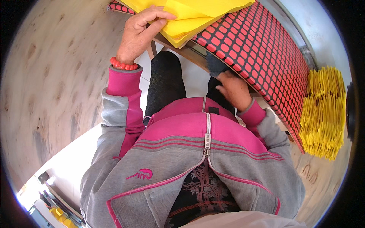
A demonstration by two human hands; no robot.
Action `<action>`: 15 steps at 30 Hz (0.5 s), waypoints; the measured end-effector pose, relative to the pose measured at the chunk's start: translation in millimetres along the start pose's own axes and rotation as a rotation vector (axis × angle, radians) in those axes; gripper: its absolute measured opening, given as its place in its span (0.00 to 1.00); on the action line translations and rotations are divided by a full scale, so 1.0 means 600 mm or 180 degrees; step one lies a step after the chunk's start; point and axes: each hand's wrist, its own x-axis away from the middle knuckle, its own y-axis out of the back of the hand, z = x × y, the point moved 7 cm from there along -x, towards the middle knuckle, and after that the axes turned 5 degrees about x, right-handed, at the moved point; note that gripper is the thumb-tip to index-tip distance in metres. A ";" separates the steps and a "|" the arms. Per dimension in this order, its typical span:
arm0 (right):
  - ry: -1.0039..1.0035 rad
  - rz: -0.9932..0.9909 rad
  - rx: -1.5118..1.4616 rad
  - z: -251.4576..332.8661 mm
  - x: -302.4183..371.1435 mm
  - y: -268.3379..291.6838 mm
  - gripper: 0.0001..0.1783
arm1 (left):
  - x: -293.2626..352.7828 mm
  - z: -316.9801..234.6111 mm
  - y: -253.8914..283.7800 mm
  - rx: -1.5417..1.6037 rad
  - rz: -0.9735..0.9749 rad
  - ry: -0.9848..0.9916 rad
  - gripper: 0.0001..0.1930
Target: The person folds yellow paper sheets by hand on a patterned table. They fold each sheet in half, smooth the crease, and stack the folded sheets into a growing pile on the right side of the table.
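Note:
A stack of yellow sheets (186,21), thin and fabric-like, lies at the table's near left edge with one corner hanging over. My left hand (141,32), a red bead bracelet at its wrist, pinches the edge of a yellow sheet between thumb and fingers. Below the table edge, by my right knee, is my right hand (235,89). Its fingers are bent, slightly blurred and partly hidden. Just beyond them hangs a dark blue piece of cloth (216,65), at or touching the fingertips; whether they grip it cannot be made out.
A red-and-black patterned cover (258,49) lies over the table. At its right end stand bundles of folded yellow pieces (323,114). A wood-grained surface (57,76) fills the left side. Yellow items (61,216) show at the lower left. My legs (167,79) are beneath the table edge.

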 end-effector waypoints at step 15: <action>0.1825 -0.1851 -0.1028 0.078 -0.215 0.268 0.10 | 0.010 0.034 0.014 0.0571 0.0075 0.0870 0.10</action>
